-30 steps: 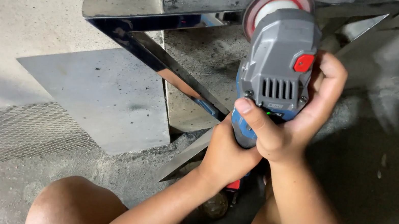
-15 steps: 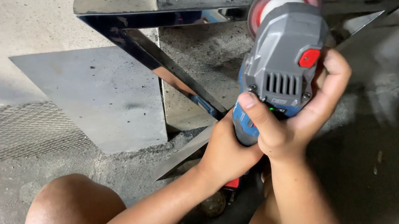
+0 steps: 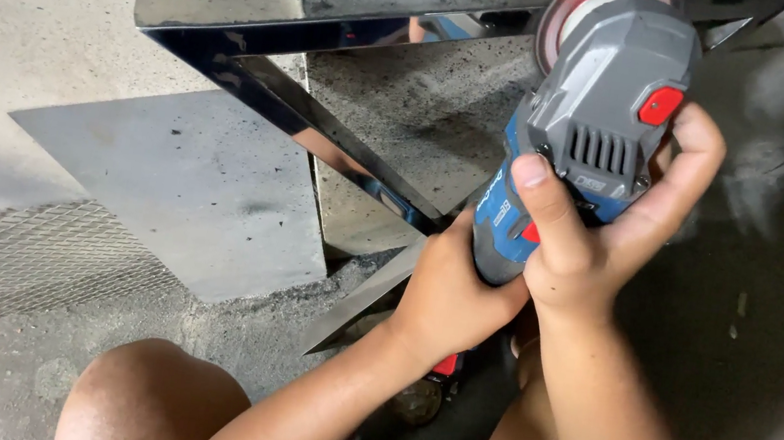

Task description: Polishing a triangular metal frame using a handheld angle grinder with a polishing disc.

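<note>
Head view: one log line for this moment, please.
left hand: grips grinder handle | right hand: wraps grinder body | disc: at polished metal frame | flat sheet on floor

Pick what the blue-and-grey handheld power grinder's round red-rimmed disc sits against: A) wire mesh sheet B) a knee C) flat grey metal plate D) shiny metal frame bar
D: the disc of the grinder, gripped by both the left hand and right hand, sits at the shiny frame bar.

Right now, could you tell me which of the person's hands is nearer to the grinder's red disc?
Right. The right hand grips the grinder just below its grey head, close to the red disc; the left hand holds the blue handle farther back.
</note>
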